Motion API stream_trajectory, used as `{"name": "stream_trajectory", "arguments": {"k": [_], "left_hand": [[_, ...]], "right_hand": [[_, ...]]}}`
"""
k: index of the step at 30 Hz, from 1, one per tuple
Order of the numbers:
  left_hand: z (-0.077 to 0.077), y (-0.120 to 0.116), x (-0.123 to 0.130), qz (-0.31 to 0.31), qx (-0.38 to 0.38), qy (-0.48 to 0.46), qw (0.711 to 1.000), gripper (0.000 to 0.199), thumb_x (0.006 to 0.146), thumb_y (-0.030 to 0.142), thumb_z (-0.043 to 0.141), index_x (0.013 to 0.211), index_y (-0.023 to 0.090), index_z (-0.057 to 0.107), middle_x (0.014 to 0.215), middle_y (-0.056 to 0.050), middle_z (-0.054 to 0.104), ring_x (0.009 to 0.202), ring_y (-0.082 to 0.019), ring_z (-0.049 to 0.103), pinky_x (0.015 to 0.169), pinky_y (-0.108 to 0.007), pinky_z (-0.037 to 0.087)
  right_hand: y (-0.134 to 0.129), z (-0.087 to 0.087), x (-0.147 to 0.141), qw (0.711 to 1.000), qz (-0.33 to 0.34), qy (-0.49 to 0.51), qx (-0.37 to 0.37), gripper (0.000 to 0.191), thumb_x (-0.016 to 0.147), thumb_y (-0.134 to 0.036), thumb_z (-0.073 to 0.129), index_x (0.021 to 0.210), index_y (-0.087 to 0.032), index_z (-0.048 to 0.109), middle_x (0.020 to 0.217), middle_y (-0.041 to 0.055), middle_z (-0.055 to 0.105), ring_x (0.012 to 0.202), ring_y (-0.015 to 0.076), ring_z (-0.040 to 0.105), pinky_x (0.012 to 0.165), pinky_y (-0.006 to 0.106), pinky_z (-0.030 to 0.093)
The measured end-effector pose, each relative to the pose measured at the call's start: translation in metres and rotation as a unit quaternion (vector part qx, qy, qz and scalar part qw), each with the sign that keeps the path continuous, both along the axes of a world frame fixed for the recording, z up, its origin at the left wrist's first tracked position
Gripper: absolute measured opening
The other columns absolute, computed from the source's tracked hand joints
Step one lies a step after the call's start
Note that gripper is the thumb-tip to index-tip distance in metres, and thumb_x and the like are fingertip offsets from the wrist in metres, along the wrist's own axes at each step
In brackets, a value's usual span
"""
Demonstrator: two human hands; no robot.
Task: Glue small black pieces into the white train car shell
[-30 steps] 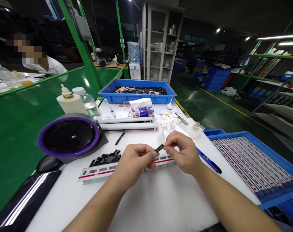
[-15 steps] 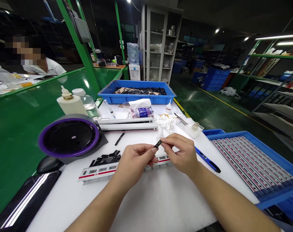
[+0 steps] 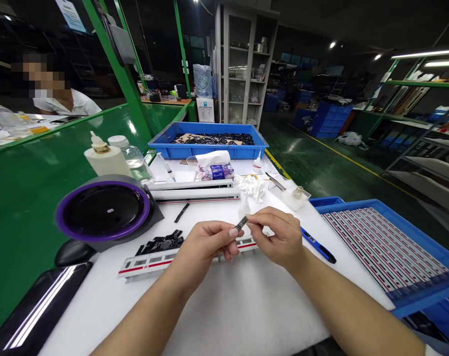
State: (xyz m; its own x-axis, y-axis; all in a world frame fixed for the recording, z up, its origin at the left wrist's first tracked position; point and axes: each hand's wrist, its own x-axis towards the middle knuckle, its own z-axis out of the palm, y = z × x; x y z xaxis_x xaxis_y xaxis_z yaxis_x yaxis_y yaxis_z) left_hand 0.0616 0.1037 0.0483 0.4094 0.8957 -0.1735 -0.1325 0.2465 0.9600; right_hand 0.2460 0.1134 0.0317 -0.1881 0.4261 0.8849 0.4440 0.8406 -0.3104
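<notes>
While left hand [image 3: 205,247] and right hand [image 3: 278,237] pinch small dark piece [image 3: 242,223], fingertips hide its ends.

Held strip [image 3: 242,223]: black, greyish sheen. Train shell behind hands [image 3: 148,265]: white, red stripe lengthwise, dark windows in row. Loose pieces [image 3: 160,243]: glossy black. Fan-like device [image 3: 104,209]: black face, purple ring, grey housing. Pen-shaped tool [image 3: 318,245]: blue, black end. Far bin [image 3: 209,151]: blue. Right tray [image 3: 428,257]: blue; panels inside [image 3: 380,242] white, striped red, dotted black. Tissue pack [image 3: 217,172]: purple-white print, dark blue label. Tabletop [image 3: 254,306]: white. Partition [image 3: 31,198]: green.
</notes>
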Motion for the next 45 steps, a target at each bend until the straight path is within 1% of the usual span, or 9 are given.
{"name": "stream_trajectory", "arguments": {"k": [7, 12, 17, 24, 31, 33, 37, 40, 45], "left_hand": [[0.001, 0.001, -0.002, -0.028, 0.035, 0.035, 0.998, 0.025, 0.079, 0.04, 0.071, 0.068, 0.017, 0.069, 0.06, -0.001, 0.064, 0.057, -0.011, 0.052, 0.058, -0.023, 0.042], [0.001, -0.001, -0.004, 0.075, 0.182, 0.214, 0.957, 0.027, 0.087, 0.045, 0.062, 0.081, 0.021, 0.071, 0.069, -0.001, 0.069, 0.065, -0.014, 0.058, 0.061, -0.025, 0.043], [0.002, -0.005, -0.001, 0.066, 0.236, 0.271, 0.931, 0.027, 0.091, 0.042, 0.057, 0.082, 0.022, 0.071, 0.073, 0.0, 0.072, 0.066, -0.015, 0.062, 0.062, -0.026, 0.045], [-0.004, -0.007, 0.002, 0.071, 0.402, 0.293, 0.865, 0.019, 0.094, 0.023, 0.054, 0.088, 0.023, 0.073, 0.078, 0.002, 0.074, 0.072, -0.014, 0.065, 0.065, -0.024, 0.046], [-0.011, -0.011, 0.004, 0.044, 0.609, 0.203, 0.765, 0.019, 0.091, 0.008, 0.053, 0.099, 0.015, 0.069, 0.084, -0.004, 0.074, 0.077, -0.014, 0.068, 0.073, -0.024, 0.052], [-0.01, -0.012, 0.006, 0.069, 0.591, 0.225, 0.771, 0.018, 0.091, 0.01, 0.055, 0.098, 0.016, 0.07, 0.082, -0.003, 0.075, 0.075, -0.013, 0.068, 0.071, -0.024, 0.052], [-0.005, -0.009, 0.002, 0.138, 0.458, 0.347, 0.807, 0.014, 0.091, 0.021, 0.06, 0.096, 0.023, 0.073, 0.082, 0.002, 0.077, 0.07, -0.014, 0.069, 0.069, -0.025, 0.052], [0.002, 0.0, -0.011, 0.152, 0.368, 0.482, 0.781, 0.02, 0.093, 0.03, 0.055, 0.099, 0.027, 0.073, 0.086, 0.001, 0.077, 0.077, -0.021, 0.071, 0.072, -0.033, 0.053], [0.005, 0.015, -0.043, 0.095, 0.256, 0.723, 0.634, 0.034, 0.094, 0.025, 0.041, 0.084, 0.019, 0.073, 0.1, -0.011, 0.073, 0.092, -0.035, 0.068, 0.065, -0.042, 0.053]], "right_hand": [[0.0, -0.001, 0.001, 0.999, -0.025, 0.04, 0.0, 0.024, 0.075, -0.002, 0.056, 0.084, -0.023, 0.064, 0.066, -0.0003, 0.062, 0.056, 0.0122, 0.056, 0.05, 0.026, 0.048], [0.005, -0.001, 0.008, 0.968, 0.065, 0.139, -0.2, 0.014, 0.082, -0.017, 0.059, 0.09, -0.02, 0.07, 0.075, 0.0026, 0.063, 0.064, 0.0135, 0.06, 0.056, 0.028, 0.05], [0.006, -0.003, 0.001, 0.889, 0.179, 0.217, -0.363, 0.01, 0.081, -0.026, 0.072, 0.088, -0.02, 0.073, 0.077, 0.0005, 0.063, 0.059, 0.0093, 0.057, 0.053, 0.023, 0.049], [0.007, 0.0, 0.002, 0.795, 0.263, 0.283, -0.467, 0.009, 0.072, -0.025, 0.077, 0.075, -0.018, 0.073, 0.066, -0.0015, 0.06, 0.051, 0.008, 0.053, 0.048, 0.022, 0.043], [0.005, 0.001, 0.004, 0.619, 0.401, 0.313, -0.598, 0.01, 0.065, -0.025, 0.077, 0.065, -0.017, 0.07, 0.056, -0.003, 0.051, 0.041, 0.0041, 0.032, 0.038, 0.021, 0.025], [0.003, 0.0, 0.004, 0.668, 0.388, 0.312, -0.554, 0.008, 0.067, -0.025, 0.076, 0.068, -0.018, 0.072, 0.059, -0.0026, 0.05, 0.043, 0.005, 0.034, 0.041, 0.022, 0.027], [-0.002, -0.002, 0.006, 0.855, 0.247, 0.275, -0.363, 0.003, 0.076, -0.022, 0.075, 0.078, -0.02, 0.074, 0.069, 0.0008, 0.055, 0.063, 0.0114, 0.049, 0.055, 0.025, 0.037], [-0.001, -0.002, 0.008, 0.877, 0.218, 0.255, -0.343, 0.004, 0.081, -0.025, 0.071, 0.081, -0.021, 0.072, 0.072, 0.0008, 0.056, 0.061, 0.0111, 0.048, 0.054, 0.026, 0.037], [0.009, -0.003, 0.011, 0.893, 0.107, 0.208, -0.385, 0.011, 0.081, -0.028, 0.067, 0.076, -0.018, 0.067, 0.061, -0.0014, 0.058, 0.052, 0.0108, 0.053, 0.05, 0.025, 0.043]]}}
